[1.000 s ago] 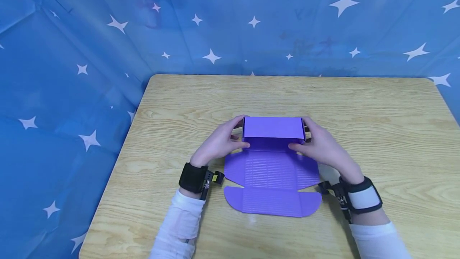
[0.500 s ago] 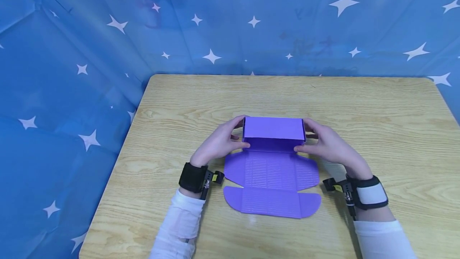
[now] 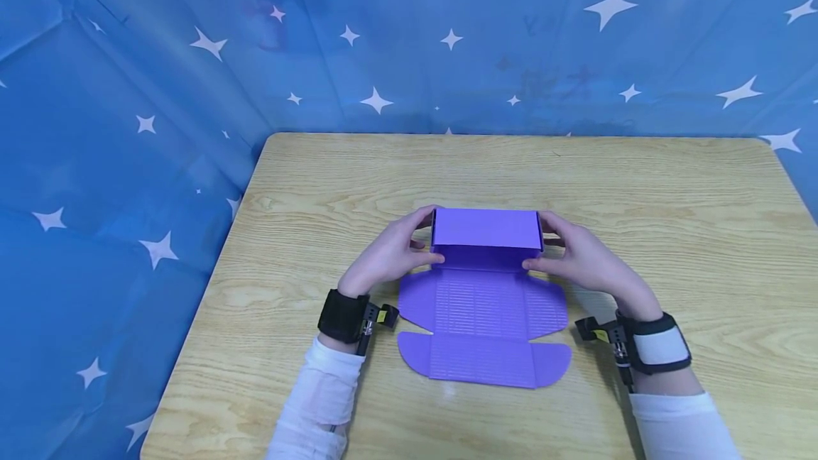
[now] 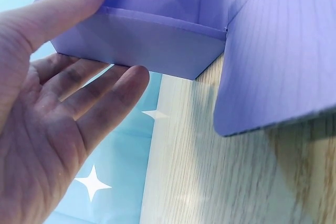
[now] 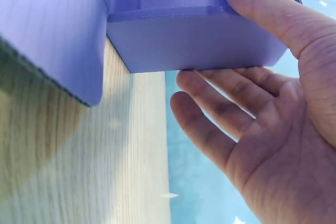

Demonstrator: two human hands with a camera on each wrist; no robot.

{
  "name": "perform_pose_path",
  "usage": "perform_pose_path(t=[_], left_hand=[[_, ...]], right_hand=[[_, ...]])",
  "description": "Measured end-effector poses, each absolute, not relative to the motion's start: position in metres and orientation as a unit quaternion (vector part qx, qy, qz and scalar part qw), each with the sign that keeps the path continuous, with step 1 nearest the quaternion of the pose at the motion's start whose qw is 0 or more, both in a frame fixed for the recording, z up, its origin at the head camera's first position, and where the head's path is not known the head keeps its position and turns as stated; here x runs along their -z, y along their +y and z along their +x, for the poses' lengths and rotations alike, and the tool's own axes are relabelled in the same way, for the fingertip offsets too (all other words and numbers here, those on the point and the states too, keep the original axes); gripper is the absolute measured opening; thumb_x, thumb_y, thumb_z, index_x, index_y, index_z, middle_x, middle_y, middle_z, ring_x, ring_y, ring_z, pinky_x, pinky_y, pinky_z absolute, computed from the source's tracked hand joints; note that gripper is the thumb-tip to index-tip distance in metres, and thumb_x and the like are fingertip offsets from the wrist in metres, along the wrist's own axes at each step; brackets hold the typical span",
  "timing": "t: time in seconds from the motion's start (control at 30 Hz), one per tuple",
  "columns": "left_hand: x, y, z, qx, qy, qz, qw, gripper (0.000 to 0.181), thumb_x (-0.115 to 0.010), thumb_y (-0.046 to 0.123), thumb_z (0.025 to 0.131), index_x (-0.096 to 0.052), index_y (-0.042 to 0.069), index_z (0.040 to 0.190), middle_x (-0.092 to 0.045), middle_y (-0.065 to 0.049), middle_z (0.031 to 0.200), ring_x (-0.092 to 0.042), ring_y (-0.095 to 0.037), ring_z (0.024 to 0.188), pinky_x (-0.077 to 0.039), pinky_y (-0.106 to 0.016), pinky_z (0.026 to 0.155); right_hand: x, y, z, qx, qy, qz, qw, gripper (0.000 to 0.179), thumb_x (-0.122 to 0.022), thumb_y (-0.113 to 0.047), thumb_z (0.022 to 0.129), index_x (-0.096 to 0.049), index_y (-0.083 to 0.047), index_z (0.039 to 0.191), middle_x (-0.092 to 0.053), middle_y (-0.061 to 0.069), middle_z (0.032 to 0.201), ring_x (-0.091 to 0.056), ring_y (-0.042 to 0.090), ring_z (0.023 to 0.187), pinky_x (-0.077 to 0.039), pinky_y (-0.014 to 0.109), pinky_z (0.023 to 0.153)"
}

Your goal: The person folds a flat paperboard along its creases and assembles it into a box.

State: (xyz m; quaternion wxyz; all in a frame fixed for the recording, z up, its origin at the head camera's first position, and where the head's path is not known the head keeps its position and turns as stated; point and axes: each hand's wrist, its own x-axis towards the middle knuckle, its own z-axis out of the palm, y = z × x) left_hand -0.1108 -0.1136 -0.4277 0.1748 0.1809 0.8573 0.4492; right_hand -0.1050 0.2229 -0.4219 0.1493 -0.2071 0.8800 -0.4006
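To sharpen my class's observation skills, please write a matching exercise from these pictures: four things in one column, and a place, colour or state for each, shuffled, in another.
Things
1. Left hand
2. Cardboard box
3. Table
4. Backdrop

Descriptions
A. Blue, star-patterned
B. Purple, open
C. At the left end of item 2
D. Pale brown, wood-grained

Right pairs: 1-C; 2-B; 3-D; 4-A

A star-printed blue cloth (image 3: 409, 62) hangs behind the wood-grained table (image 3: 664, 226).
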Motion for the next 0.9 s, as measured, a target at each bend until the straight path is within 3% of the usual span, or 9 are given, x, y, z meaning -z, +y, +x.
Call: perform_pose_path(t=[0.33, 0.53, 0.67, 0.77, 0.9], left_hand=[[0.428, -0.114, -0.111, -0.450, 0.857, 0.183, 0.174, 0.088, -0.083, 0.022, 0.092, -0.033, 0.012, 0.164, -0.048, -0.011, 0.164, -0.068, -0.038, 0.131, -0.060, -0.045, 0.106], [0.429, -0.113, -0.112, -0.456, 0.855, 0.183, 0.166, 0.085, -0.083, 0.020, 0.092, -0.037, 0.014, 0.163, -0.053, -0.010, 0.161, -0.068, -0.036, 0.131, -0.060, -0.045, 0.107], [0.428, -0.114, -0.112, -0.461, 0.854, 0.180, 0.159, 0.081, -0.083, 0.017, 0.092, -0.039, 0.015, 0.160, -0.058, -0.012, 0.154, -0.066, -0.034, 0.134, -0.060, -0.046, 0.107], [0.428, -0.115, -0.111, -0.463, 0.856, 0.163, 0.160, 0.082, -0.083, 0.017, 0.092, -0.039, 0.015, 0.160, -0.058, -0.013, 0.153, -0.064, -0.034, 0.137, -0.058, -0.047, 0.109], [0.430, -0.116, -0.109, -0.460, 0.863, 0.143, 0.155, 0.081, -0.083, 0.019, 0.092, -0.039, 0.016, 0.160, -0.057, -0.013, 0.155, -0.066, -0.036, 0.132, -0.059, -0.048, 0.108]], right_hand=[[0.423, 0.227, -0.102, 0.380, 0.891, -0.195, 0.155, 0.080, -0.084, -0.021, 0.091, -0.042, 0.000, 0.156, -0.056, 0.027, 0.152, -0.056, 0.053, 0.137, -0.049, 0.067, 0.112], [0.426, 0.238, -0.095, 0.349, 0.903, -0.184, 0.169, 0.075, -0.082, -0.024, 0.092, -0.047, 0.006, 0.151, -0.064, 0.029, 0.141, -0.062, 0.048, 0.128, -0.055, 0.063, 0.105], [0.427, 0.242, -0.091, 0.329, 0.913, -0.168, 0.176, 0.071, -0.080, -0.024, 0.094, -0.050, 0.011, 0.147, -0.072, 0.025, 0.124, -0.071, 0.037, 0.111, -0.062, 0.045, 0.092], [0.429, 0.244, -0.088, 0.320, 0.917, -0.160, 0.177, 0.063, -0.079, -0.023, 0.094, -0.057, 0.014, 0.139, -0.076, 0.017, 0.109, -0.073, 0.025, 0.097, -0.059, 0.028, 0.079], [0.431, 0.244, -0.083, 0.316, 0.917, -0.157, 0.183, 0.055, -0.079, -0.021, 0.093, -0.063, 0.014, 0.132, -0.076, 0.015, 0.100, -0.072, 0.018, 0.088, -0.055, 0.020, 0.071]])
